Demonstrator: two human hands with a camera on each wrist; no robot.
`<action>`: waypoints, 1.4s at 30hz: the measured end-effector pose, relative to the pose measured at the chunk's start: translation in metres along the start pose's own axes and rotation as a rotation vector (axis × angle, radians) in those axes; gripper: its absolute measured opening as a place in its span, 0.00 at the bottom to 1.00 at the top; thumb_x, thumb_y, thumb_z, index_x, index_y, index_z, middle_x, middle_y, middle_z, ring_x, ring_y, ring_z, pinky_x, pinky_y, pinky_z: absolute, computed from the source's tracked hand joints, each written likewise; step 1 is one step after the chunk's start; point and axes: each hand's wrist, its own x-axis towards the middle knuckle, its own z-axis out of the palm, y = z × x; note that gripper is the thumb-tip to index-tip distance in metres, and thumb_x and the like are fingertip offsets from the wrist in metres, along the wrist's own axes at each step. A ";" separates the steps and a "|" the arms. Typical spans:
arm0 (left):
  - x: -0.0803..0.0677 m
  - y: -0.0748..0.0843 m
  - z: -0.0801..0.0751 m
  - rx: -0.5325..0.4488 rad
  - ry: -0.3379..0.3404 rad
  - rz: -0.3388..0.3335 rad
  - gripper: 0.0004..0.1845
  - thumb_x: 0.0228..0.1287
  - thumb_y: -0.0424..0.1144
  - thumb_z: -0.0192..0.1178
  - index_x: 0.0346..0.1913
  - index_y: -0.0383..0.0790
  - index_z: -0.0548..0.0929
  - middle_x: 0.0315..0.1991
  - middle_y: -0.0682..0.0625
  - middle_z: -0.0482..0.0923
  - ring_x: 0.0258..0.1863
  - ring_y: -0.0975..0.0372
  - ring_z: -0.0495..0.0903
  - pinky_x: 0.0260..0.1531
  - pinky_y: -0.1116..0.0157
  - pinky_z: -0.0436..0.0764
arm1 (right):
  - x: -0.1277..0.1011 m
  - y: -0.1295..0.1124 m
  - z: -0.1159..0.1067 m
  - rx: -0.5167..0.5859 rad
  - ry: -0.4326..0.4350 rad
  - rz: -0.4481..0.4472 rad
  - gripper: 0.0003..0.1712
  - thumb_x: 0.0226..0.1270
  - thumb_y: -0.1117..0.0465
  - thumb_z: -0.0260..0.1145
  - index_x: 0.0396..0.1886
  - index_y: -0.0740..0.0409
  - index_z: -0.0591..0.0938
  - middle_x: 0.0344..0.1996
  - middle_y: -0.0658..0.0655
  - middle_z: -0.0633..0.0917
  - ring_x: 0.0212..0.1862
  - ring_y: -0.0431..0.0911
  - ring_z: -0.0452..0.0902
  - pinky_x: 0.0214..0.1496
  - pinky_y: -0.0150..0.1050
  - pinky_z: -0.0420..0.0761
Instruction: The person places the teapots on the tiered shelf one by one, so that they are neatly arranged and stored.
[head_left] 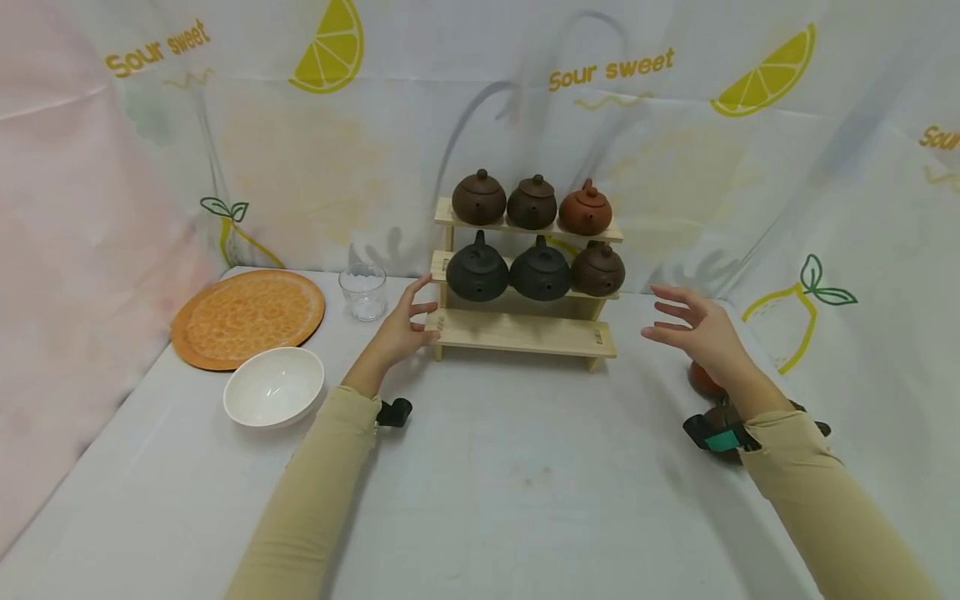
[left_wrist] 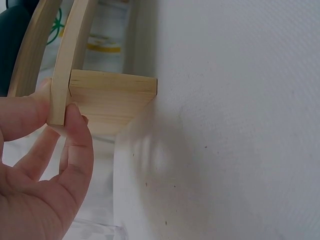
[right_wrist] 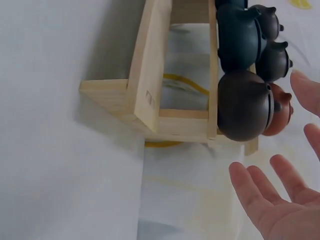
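Observation:
A three-tier wooden rack stands at the back middle of the table. Its upper two tiers carry several clay teapots, among them a reddish one and a dark one; the bottom tier is bare. My left hand is at the rack's left end. In the left wrist view its thumb and a finger pinch the end of a shelf board. My right hand hovers with spread fingers just right of the rack, apart from it. The right wrist view shows this hand below a brown teapot.
An orange plate, a white bowl and a small glass cup sit to the left of the rack. Two more teapots stand on the table behind my right wrist. Lemon-print cloth walls close in the back and sides.

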 end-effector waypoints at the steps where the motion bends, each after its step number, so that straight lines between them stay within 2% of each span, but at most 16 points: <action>1: 0.000 0.000 0.000 0.002 0.000 -0.001 0.50 0.56 0.22 0.61 0.73 0.60 0.46 0.63 0.39 0.66 0.43 0.46 0.72 0.40 0.59 0.75 | -0.003 0.000 0.000 -0.006 -0.003 0.002 0.36 0.58 0.63 0.69 0.66 0.58 0.66 0.66 0.61 0.62 0.54 0.39 0.71 0.45 0.27 0.75; 3: 0.000 -0.001 0.000 0.007 0.002 0.000 0.50 0.56 0.22 0.61 0.73 0.60 0.46 0.63 0.39 0.66 0.44 0.46 0.72 0.41 0.59 0.74 | -0.008 0.001 0.000 -0.018 -0.001 0.013 0.37 0.58 0.63 0.70 0.66 0.58 0.67 0.66 0.62 0.62 0.52 0.36 0.72 0.44 0.27 0.75; 9: -0.001 -0.001 0.000 0.007 0.000 -0.001 0.50 0.57 0.22 0.61 0.73 0.60 0.46 0.63 0.38 0.66 0.43 0.46 0.71 0.41 0.59 0.74 | -0.024 0.006 0.000 -0.064 -0.004 0.035 0.37 0.57 0.60 0.70 0.66 0.58 0.66 0.64 0.66 0.64 0.53 0.44 0.74 0.44 0.27 0.75; 14: 0.001 -0.001 0.000 -0.009 -0.011 -0.001 0.50 0.57 0.22 0.61 0.73 0.58 0.45 0.64 0.37 0.65 0.41 0.48 0.72 0.38 0.61 0.74 | -0.039 0.017 -0.002 -0.059 0.027 0.040 0.34 0.57 0.60 0.71 0.63 0.54 0.70 0.63 0.67 0.66 0.50 0.34 0.73 0.44 0.27 0.75; 17: 0.002 0.000 -0.001 -0.021 -0.022 -0.011 0.49 0.56 0.21 0.60 0.74 0.54 0.45 0.64 0.35 0.64 0.40 0.48 0.72 0.37 0.62 0.75 | -0.051 0.025 -0.004 -0.059 0.039 0.060 0.32 0.57 0.60 0.70 0.62 0.51 0.71 0.61 0.64 0.69 0.49 0.31 0.72 0.44 0.26 0.74; 20: 0.002 0.001 -0.001 -0.031 -0.027 -0.016 0.49 0.56 0.20 0.60 0.74 0.51 0.45 0.64 0.34 0.63 0.39 0.47 0.72 0.37 0.61 0.75 | -0.062 0.033 -0.007 -0.058 0.059 0.078 0.32 0.57 0.60 0.71 0.62 0.49 0.72 0.56 0.53 0.73 0.49 0.30 0.72 0.44 0.25 0.74; 24: 0.002 0.001 -0.001 -0.019 -0.018 -0.016 0.50 0.56 0.21 0.60 0.73 0.55 0.45 0.64 0.36 0.64 0.40 0.48 0.71 0.38 0.62 0.74 | -0.073 0.041 -0.012 -0.036 0.083 0.080 0.30 0.56 0.63 0.70 0.60 0.49 0.73 0.50 0.41 0.73 0.47 0.29 0.73 0.43 0.23 0.74; 29: 0.000 0.001 0.000 -0.001 -0.003 -0.011 0.50 0.57 0.22 0.61 0.73 0.60 0.46 0.63 0.38 0.66 0.41 0.48 0.72 0.39 0.61 0.75 | -0.085 0.050 -0.017 -0.047 0.093 0.073 0.30 0.56 0.66 0.70 0.59 0.55 0.73 0.51 0.39 0.72 0.47 0.26 0.72 0.42 0.23 0.74; 38: -0.001 0.002 0.000 -0.004 0.001 -0.008 0.50 0.56 0.21 0.60 0.73 0.59 0.46 0.63 0.38 0.66 0.42 0.46 0.72 0.40 0.60 0.75 | -0.106 0.058 -0.027 -0.209 0.097 0.036 0.32 0.56 0.63 0.71 0.61 0.58 0.71 0.51 0.33 0.70 0.49 0.23 0.67 0.44 0.19 0.70; 42: -0.001 0.001 0.001 -0.007 -0.004 -0.005 0.50 0.56 0.22 0.60 0.73 0.59 0.46 0.63 0.37 0.65 0.43 0.45 0.72 0.42 0.58 0.74 | -0.116 0.064 -0.035 -0.235 0.094 0.012 0.32 0.55 0.66 0.71 0.61 0.60 0.71 0.51 0.33 0.70 0.50 0.22 0.65 0.45 0.18 0.69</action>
